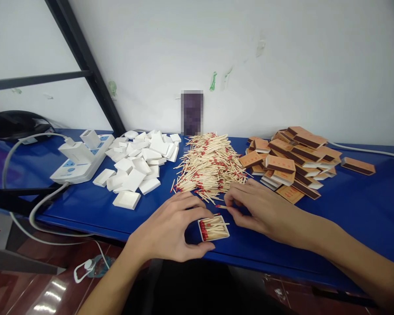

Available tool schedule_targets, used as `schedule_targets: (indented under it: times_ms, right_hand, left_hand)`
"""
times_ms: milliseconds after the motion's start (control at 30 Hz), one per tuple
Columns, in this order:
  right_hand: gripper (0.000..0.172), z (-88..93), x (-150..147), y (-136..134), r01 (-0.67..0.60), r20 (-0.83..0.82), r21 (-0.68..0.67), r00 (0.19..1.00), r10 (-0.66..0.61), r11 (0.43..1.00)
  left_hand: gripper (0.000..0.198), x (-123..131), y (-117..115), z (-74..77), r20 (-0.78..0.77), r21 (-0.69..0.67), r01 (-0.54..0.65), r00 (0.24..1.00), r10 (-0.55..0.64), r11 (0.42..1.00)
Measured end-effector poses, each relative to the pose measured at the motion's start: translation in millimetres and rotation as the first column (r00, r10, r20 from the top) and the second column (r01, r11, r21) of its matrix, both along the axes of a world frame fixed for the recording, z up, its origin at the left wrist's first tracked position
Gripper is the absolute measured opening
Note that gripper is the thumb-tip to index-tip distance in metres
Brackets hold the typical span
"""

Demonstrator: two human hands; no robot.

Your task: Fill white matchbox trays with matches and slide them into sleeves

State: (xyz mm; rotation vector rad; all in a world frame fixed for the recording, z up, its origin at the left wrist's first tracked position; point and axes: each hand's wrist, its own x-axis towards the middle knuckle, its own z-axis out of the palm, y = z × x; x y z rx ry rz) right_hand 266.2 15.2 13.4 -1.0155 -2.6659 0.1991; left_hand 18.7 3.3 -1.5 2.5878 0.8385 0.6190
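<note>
A small white matchbox tray [214, 229] lies near the desk's front edge, filled with matches whose red heads point left. My left hand [174, 225] curves around it, forefinger at the far edge and thumb at the near edge. Just right of the tray, my right hand [254, 205] pinches a single match [222, 207] between thumb and forefinger, its red head toward the tray. Behind both hands rises a large heap of loose matches [213, 162].
Several white empty trays [131, 180] are piled at left, beside a power strip [82, 162] with chargers and cables. Orange-brown matchbox sleeves [280, 164] are heaped at right on the blue desk [357, 214]. A pixelated dark upright object [192, 113] leans against the wall.
</note>
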Motion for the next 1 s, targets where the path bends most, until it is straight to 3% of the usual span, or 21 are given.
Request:
schedule_targets:
  times_ms: [100, 267, 533, 733, 1000]
  right_hand:
    - [0.010, 2.9, -7.6, -7.7, -0.086, -0.081, -0.047, 0.993, 0.082, 0.995]
    - [0.014, -5.7, -19.1, -12.9, -0.168, -0.113, 0.021, 0.979, 0.170, 0.986]
    - [0.012, -5.0, -10.0, -9.8, -0.153, -0.167, 0.079, 0.972, 0.164, 0.985]
    - [0.015, -11.7, -10.7, -10.7, -0.168, -0.120, 0.001, 0.979, 0.167, 0.986]
    - [0.015, -11.7, -12.8, -13.5, -0.186, -0.156, -0.005, 0.971, 0.183, 0.983]
  left_hand:
    - [0.039, 0.7, 0.7, 0.4, 0.000, 0.002, -0.004, 1.000, 0.004, 1.000]
    - [0.028, 1.0, -0.6, 0.6, 0.012, 0.004, 0.008, 1.000, -0.008, 1.000]
    - [0.021, -0.9, 1.0, -0.6, 0.030, 0.048, 0.050, 0.998, -0.051, 0.998]
    - [0.015, -2.2, 0.6, -0.4, 0.037, 0.027, 0.076, 0.996, -0.077, 0.997]
    - [0.020, -0.7, 0.2, 0.1, 0.029, -0.016, 0.061, 0.998, -0.061, 0.998]
